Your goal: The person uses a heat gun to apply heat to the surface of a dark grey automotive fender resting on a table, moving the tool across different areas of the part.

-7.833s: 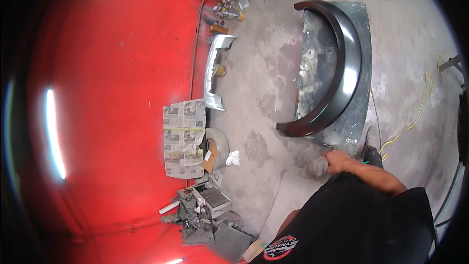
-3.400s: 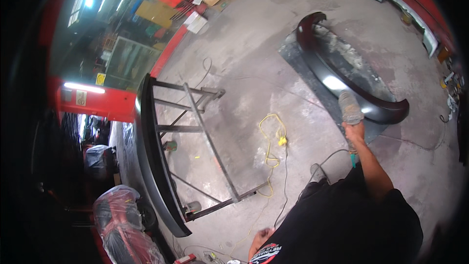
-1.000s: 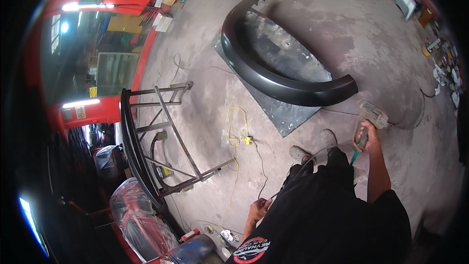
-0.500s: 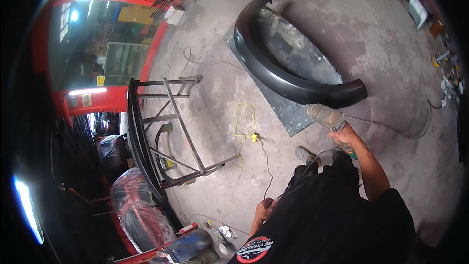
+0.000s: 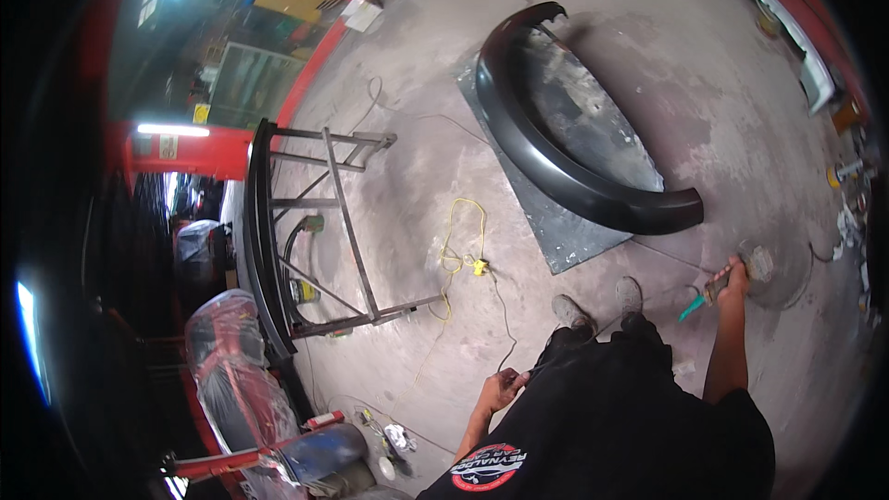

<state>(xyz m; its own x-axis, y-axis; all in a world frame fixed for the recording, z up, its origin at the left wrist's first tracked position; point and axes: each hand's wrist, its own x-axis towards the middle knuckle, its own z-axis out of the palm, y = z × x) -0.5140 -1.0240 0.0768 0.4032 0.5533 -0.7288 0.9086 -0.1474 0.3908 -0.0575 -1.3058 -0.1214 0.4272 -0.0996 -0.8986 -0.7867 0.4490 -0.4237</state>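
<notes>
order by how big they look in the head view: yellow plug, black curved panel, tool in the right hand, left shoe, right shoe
1. Black curved panel
2. Tool in the right hand, partly covered and blurred
3. Left shoe and right shoe: too alike to rank
4. Yellow plug

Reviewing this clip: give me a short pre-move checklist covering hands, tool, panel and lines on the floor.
1. Hand tool gripped in the right hand: ok.
2. Left hand gripping the dark hose: cannot tell.
3. Hand tool apart from the curved panel: ok.
4. Curved panel lying on the board: ok, ends overhanging.
5. Shoes off the yellow cord: ok.
6. Dark hose well away from the legs: not ok.
</notes>
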